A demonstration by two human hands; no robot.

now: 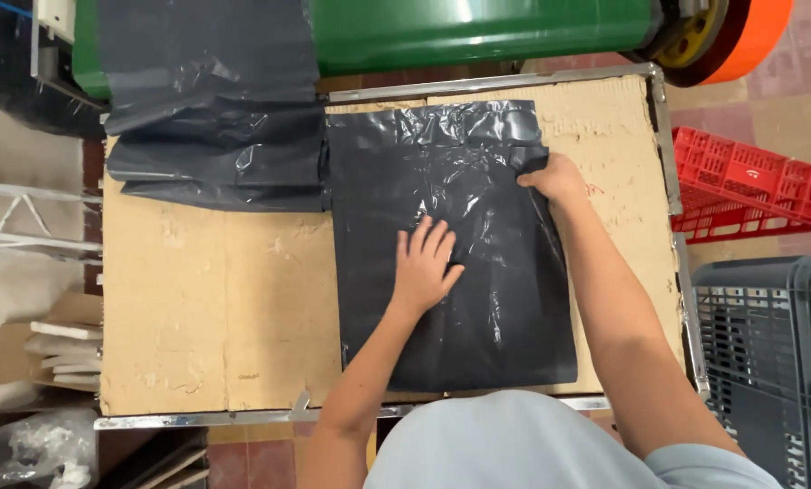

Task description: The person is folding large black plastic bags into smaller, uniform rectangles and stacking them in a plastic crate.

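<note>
Cardboard covers the metal-edged table (197, 299), and a black plastic bag (478, 308) lies flat on its right half, long axis running away from the person. Left hand (424, 263) presses open-palmed on the bag's middle; right hand (555, 181) pinches its upper right edge (the nearer hand to that rim). More black sheeting (215, 154) lies just left; a red crate (749, 181) and grey crate (768, 362) show no contents.

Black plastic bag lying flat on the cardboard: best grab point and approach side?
Probably the upper right corner of the black bag, from the right. The film is bunched and lifted there, giving a pinchable fold; the right hand already grips that spot. The rest lies flat on the cardboard tabletop, pinned by the left hand, leaving little to catch.
</note>
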